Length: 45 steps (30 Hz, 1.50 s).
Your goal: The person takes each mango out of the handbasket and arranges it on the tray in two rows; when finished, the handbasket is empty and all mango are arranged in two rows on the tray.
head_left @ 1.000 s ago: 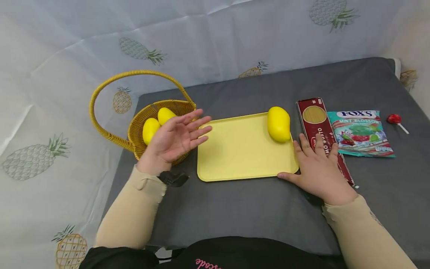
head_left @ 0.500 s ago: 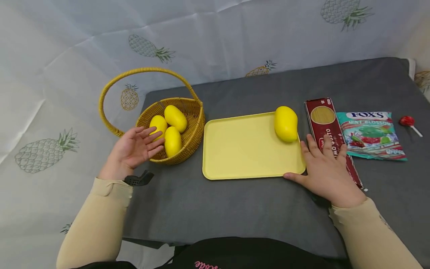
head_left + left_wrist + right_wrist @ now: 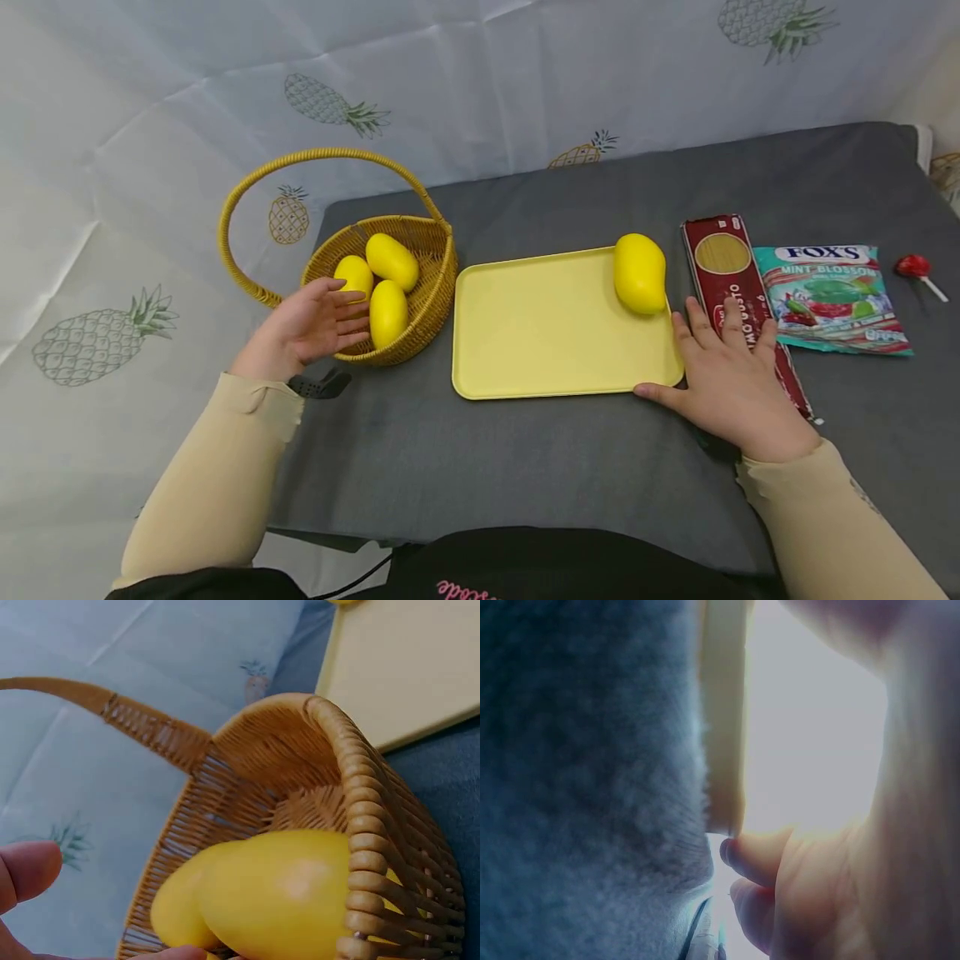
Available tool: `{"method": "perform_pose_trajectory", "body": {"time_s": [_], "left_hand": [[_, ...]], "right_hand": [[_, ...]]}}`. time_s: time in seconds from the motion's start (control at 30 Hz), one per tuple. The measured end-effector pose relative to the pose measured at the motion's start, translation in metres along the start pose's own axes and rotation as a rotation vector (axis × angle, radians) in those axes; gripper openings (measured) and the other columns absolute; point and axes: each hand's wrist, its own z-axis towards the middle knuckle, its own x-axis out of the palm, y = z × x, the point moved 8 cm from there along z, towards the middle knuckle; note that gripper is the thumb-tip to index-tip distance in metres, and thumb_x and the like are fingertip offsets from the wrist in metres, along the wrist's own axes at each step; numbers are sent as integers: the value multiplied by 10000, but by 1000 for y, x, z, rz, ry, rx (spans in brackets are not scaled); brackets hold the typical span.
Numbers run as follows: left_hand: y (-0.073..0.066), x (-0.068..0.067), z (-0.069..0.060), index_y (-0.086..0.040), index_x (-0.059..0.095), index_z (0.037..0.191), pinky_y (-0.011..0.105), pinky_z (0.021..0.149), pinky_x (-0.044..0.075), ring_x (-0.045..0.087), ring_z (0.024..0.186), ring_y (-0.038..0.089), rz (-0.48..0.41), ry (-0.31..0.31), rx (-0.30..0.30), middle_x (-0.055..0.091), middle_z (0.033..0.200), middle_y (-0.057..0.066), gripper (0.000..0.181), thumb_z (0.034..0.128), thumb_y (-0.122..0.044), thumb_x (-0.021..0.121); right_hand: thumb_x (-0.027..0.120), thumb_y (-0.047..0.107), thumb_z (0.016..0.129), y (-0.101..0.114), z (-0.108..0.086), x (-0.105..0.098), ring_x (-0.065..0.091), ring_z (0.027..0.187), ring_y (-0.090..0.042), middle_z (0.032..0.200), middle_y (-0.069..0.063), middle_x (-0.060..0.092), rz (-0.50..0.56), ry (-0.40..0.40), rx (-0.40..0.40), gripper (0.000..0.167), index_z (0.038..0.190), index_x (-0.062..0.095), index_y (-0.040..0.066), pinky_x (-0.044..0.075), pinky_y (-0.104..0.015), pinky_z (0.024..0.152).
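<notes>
In the head view, my left hand (image 3: 311, 325) is at the near-left rim of the wicker basket (image 3: 431, 308), palm turned inward and fingers extended by the yellow mangoes (image 3: 388, 313); whether it touches them I cannot tell. Three mangoes lie in the basket. The left wrist view shows two large mango shapes (image 3: 277, 892) behind the basket's rim (image 3: 364, 817), with the thumb off to the left. My right hand (image 3: 731, 387) lies spread, palm down, over the dark red pasta pack (image 3: 731, 258), its thumb at the near-right corner of the yellow tray (image 3: 555, 333).
One more mango (image 3: 640, 273) sits at the right end of the tray. Right of the pasta pack lies a teal candy bag (image 3: 832, 300), and beyond it a red lollipop (image 3: 912, 267). The basket's tall handle (image 3: 322, 155) arches up on the left.
My left hand has moved left from over the basket's right side to its near-left rim, uncovering a third mango. My right hand keeps its place on the pack.
</notes>
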Motion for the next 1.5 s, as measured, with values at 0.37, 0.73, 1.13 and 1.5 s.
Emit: {"method": "perform_pose_trajectory", "body": {"time_s": [0.37,0.73,1.13,1.5], "left_hand": [[9,9,37,-105,405,1570,410,1283,401,435,1562,295,167,-37,-70,263,1772,179,437,1200,-336,390],[11,10,55,-59,231,1748,273,995,538,638,1117,94,321,-64,-47,547,1359,-21,688,1175,-275,544],[-10,9,41,-129,660,1309,277,872,630,757,992,112,-8,-10,240,805,1094,-37,224,1181,-258,528],[-13,68,19,-128,705,1316,292,926,650,783,1082,170,-330,223,440,784,1209,36,250,1166,-284,579]], "right_hand": [[749,779,895,1,0,0,-167,1614,-658,1794,-350,92,1,-4,-1,1270,1697,275,-84,-177,-896,1169],[740,802,889,2,0,-1,-162,1619,-651,1795,-346,103,-6,-13,-5,1284,1699,278,-80,-177,-895,1171],[729,822,884,-1,0,0,-200,1619,-632,1795,-345,96,-3,-1,6,1301,1702,270,-79,-198,-886,1169],[690,858,884,-1,2,2,-194,1614,-640,1798,-343,81,-3,20,12,1316,1708,257,-72,-210,-881,1165]]}}
